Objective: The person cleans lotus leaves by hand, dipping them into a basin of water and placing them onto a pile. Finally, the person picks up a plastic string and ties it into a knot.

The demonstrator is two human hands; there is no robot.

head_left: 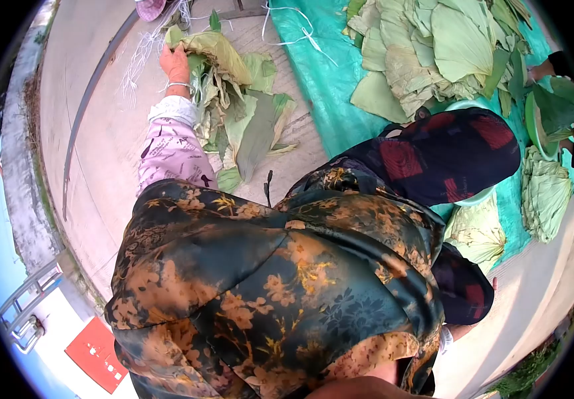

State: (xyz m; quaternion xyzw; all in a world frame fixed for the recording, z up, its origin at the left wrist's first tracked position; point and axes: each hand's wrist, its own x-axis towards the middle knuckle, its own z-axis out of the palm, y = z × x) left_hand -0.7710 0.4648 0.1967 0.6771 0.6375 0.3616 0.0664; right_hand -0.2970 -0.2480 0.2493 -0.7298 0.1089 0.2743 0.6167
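My left hand (175,64), with a bracelet at the wrist, is closed on the edge of a large yellowish-green leaf (217,53) at the upper left. Beneath and beside it lies a loose heap of wilted, partly folded leaves (250,136) on the concrete ground. A lilac patterned sleeve covers that arm. Low on the right, a bit of my right hand (461,330) shows beside my knee in dark trousers. The knee and clothing hide most of it, so its fingers cannot be made out clearly.
A broad pile of flat leaves (459,40) covers a green sheet (333,100). Two leaf bundles (547,196) (478,233) lie nearer. White strings (142,60) are at the upper left. Another person's hand (539,70) is at the right, near a green basin (533,123).
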